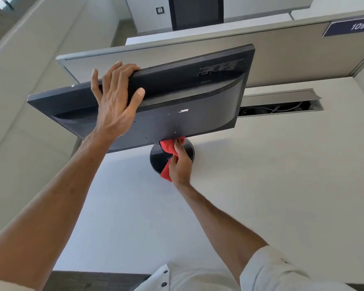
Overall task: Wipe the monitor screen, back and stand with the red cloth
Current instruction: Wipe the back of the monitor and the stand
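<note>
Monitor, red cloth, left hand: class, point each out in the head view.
Monitor (189,101): head view, back panel.
Red cloth (169,148): head view, bunched upper fold.
Left hand (114,108): head view, back of hand.

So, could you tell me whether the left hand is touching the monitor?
Touching. The head view shows the left hand gripping the monitor at its top edge, fingers over it, thumb on the back.

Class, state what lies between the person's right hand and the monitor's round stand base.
The red cloth: the right hand holds it bunched against the stand base, seen in the head view.
</note>
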### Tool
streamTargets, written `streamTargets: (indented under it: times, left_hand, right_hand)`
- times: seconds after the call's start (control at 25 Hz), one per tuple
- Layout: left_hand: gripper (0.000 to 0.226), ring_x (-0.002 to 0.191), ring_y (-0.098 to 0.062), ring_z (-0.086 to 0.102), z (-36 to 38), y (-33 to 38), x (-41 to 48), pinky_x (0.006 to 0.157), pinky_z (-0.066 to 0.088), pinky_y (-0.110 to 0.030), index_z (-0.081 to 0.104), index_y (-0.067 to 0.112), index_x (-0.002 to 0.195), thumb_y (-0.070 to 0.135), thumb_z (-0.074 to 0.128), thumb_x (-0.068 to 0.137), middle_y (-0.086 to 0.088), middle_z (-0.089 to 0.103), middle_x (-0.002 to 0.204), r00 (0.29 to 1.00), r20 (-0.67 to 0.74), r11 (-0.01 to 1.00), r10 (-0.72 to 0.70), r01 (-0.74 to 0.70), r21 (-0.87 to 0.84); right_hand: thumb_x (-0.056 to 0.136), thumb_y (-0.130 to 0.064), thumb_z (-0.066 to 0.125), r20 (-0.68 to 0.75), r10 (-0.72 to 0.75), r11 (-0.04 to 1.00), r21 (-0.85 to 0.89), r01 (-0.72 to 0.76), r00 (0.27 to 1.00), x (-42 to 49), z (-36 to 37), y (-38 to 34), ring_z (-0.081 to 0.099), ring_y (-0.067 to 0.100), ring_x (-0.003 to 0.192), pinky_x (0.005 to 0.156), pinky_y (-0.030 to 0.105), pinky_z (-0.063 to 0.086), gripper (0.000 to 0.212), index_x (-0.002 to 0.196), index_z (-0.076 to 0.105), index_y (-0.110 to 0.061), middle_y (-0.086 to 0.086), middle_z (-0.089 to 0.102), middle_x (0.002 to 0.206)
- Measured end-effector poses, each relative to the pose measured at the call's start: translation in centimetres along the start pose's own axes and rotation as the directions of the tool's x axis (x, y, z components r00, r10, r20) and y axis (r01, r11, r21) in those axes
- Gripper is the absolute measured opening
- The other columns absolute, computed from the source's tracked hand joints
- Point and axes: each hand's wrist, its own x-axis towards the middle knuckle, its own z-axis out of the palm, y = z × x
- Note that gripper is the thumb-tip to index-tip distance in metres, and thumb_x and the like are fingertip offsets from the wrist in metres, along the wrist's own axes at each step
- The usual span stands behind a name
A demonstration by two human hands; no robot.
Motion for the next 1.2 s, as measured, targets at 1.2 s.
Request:
streamTargets:
  times: [1.2]
  left_hand:
    - [0.066, 0.165, -0.027, 0.026, 1.7, 0.7, -0.1, 0.136, -0.002, -0.062, 0.042, 0.021, 0.161, 0.065, 0.040, 0.112, -0.002, 0.043, 0.161, 0.998, -0.061, 0.993, -0.033, 0.040, 0.108]
  right_hand:
    - [0.092, 0.002, 0.068, 0.359, -0.134, 0.715, -0.610, 0.341, 0.924, 6.2, -6.3, 3.6, 0.059, 0.024, 0.140, 0.111, 0.040, 0.053, 0.063, 0.150, 0.060, -0.019, -0.002, 0.061, 0.155]
